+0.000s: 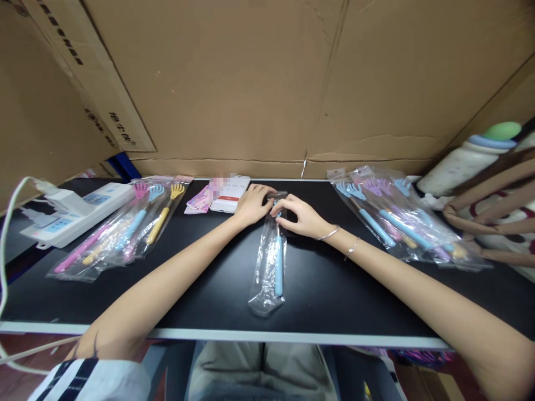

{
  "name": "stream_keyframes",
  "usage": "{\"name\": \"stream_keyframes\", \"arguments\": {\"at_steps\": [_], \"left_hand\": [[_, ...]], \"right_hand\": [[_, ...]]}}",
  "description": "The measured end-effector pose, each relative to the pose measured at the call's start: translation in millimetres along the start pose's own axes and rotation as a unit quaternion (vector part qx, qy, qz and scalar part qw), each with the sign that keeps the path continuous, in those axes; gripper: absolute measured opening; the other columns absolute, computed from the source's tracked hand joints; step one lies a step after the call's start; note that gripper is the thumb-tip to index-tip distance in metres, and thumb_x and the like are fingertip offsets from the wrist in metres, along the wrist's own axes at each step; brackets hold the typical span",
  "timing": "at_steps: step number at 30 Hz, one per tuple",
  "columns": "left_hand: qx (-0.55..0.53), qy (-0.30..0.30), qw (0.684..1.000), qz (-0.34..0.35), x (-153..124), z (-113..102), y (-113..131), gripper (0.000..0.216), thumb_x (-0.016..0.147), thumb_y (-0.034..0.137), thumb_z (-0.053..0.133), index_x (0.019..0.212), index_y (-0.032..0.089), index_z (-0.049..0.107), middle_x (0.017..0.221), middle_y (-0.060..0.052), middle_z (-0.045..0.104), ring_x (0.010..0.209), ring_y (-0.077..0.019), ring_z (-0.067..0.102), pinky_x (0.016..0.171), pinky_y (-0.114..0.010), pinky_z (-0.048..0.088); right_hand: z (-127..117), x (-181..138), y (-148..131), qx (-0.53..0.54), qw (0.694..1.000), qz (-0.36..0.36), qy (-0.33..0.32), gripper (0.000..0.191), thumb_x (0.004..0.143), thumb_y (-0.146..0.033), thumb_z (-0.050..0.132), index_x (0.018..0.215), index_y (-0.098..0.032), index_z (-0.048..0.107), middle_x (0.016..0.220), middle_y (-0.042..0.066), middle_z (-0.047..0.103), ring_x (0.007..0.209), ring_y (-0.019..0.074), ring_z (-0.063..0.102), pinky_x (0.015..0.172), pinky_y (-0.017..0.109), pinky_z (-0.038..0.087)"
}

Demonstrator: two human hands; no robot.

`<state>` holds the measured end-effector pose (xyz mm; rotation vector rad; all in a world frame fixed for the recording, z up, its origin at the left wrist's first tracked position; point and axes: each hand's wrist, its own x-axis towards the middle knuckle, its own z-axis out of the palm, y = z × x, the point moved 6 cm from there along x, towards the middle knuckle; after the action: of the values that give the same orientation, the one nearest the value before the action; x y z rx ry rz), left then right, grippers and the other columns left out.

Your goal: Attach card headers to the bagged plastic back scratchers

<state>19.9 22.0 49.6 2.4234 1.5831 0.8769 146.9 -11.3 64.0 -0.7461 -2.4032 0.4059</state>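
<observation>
A back scratcher with a light blue handle point(278, 267) lies in a clear plastic bag point(262, 278) at the middle of the black table, its claw end away from me. My left hand point(253, 205) rests at the bag's far end, thumb and fingers closed on its top edge. From the other side my right hand point(304, 217) has its thumb and index finger drawn together at the bag's upper part, over the claw. Both hands partly cover the claw and the bag's top.
Bagged back scratchers lie in a left pile point(134, 228) and a right pile point(393, 217). A power strip point(79, 214) with cables is at far left. A phone point(229, 195) lies by pink cards point(198, 201). A bottle point(463, 164) stands tilted at right. Cardboard point(234, 83) walls the back.
</observation>
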Motion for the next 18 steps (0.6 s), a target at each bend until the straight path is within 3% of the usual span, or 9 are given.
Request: {"name": "stream_keyframes", "arguments": {"at_steps": [5, 9, 13, 18], "left_hand": [[-0.024, -0.051, 0.998, 0.019, 2, 9, -3, 0.029, 0.090, 0.031, 0.042, 0.111, 0.024, 0.062, 0.123, -0.001, 0.062, 0.116, -0.0204, 0.049, 0.100, -0.035, 0.041], [-0.016, -0.070, 0.997, 0.028, 1, 10, 0, 0.027, 0.088, 0.029, 0.044, 0.107, 0.026, 0.063, 0.121, 0.000, 0.062, 0.113, -0.0215, 0.051, 0.101, -0.038, 0.040], [-0.011, -0.086, 0.995, 0.045, 0, 11, 5, 0.030, 0.086, 0.035, 0.048, 0.111, 0.025, 0.062, 0.132, -0.002, 0.056, 0.121, -0.0233, 0.047, 0.105, -0.040, 0.035], [-0.018, -0.112, 0.991, 0.067, -1, 14, 7, 0.037, 0.087, 0.045, 0.048, 0.118, 0.027, 0.059, 0.130, -0.001, 0.057, 0.124, -0.0227, 0.044, 0.108, -0.040, 0.030]], "right_hand": [[-6, 1, 7, 0.096, 0.994, 0.050, 0.026, 0.015, 0.086, -0.024, 0.047, 0.087, -0.020, 0.062, 0.084, 0.003, 0.067, 0.080, 0.0166, 0.061, 0.082, 0.033, 0.048], [-23, -1, 35, -0.010, 0.993, 0.078, 0.090, 0.015, 0.083, -0.024, 0.050, 0.083, -0.022, 0.064, 0.087, 0.004, 0.069, 0.088, 0.0217, 0.056, 0.087, 0.039, 0.044], [-31, -2, 65, -0.062, 0.989, 0.106, 0.084, 0.017, 0.083, -0.027, 0.052, 0.089, -0.022, 0.066, 0.098, 0.005, 0.070, 0.097, 0.0249, 0.053, 0.094, 0.043, 0.040], [-23, -2, 76, -0.079, 0.991, 0.106, 0.031, 0.025, 0.084, -0.036, 0.054, 0.098, -0.021, 0.067, 0.104, 0.006, 0.069, 0.103, 0.0260, 0.052, 0.095, 0.044, 0.039]]}}
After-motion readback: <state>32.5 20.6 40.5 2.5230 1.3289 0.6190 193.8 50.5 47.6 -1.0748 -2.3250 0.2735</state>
